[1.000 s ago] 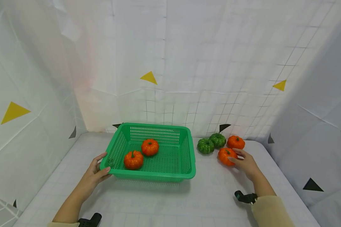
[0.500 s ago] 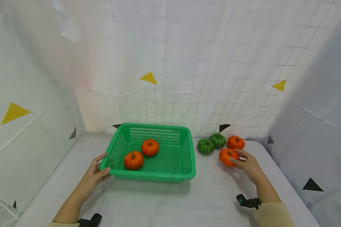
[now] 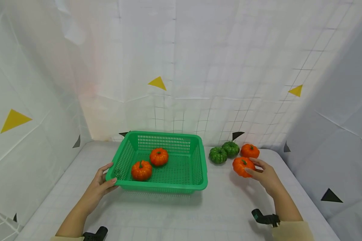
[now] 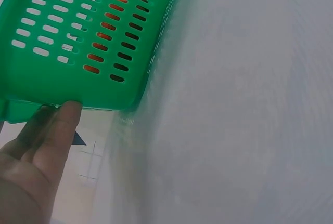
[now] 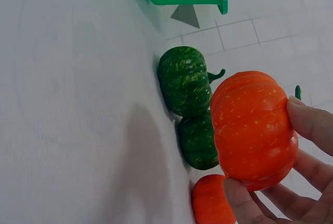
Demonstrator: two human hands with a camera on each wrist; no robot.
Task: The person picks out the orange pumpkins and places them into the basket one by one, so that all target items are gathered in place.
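Note:
My right hand (image 3: 266, 179) holds a small orange pumpkin (image 3: 242, 167) by its right side, thumb and fingers around it. In the right wrist view that pumpkin (image 5: 255, 130) is raised off the table, its shadow below. Behind it stand another orange pumpkin (image 3: 250, 151) and two green pumpkins, one nearer (image 3: 218, 155) and one farther (image 3: 230, 149). My left hand (image 3: 97, 189) grips the near left corner of a green plastic basket (image 3: 169, 185). In the left wrist view, fingers (image 4: 65, 125) touch the basket wall (image 4: 67, 86). Two orange pumpkins (image 3: 141, 170) lie inside the basket.
The white-covered table (image 3: 169, 217) runs back to a white sheet wall (image 3: 199, 67) close behind the basket. Further white sheets stand at the left (image 3: 39, 157) and right (image 3: 335, 150). A black wrist device (image 3: 263, 217) sits on each wrist.
My right hand has lifted the orange pumpkin off the table and drawn it slightly right, away from the green ones. The left hand and basket have stayed put.

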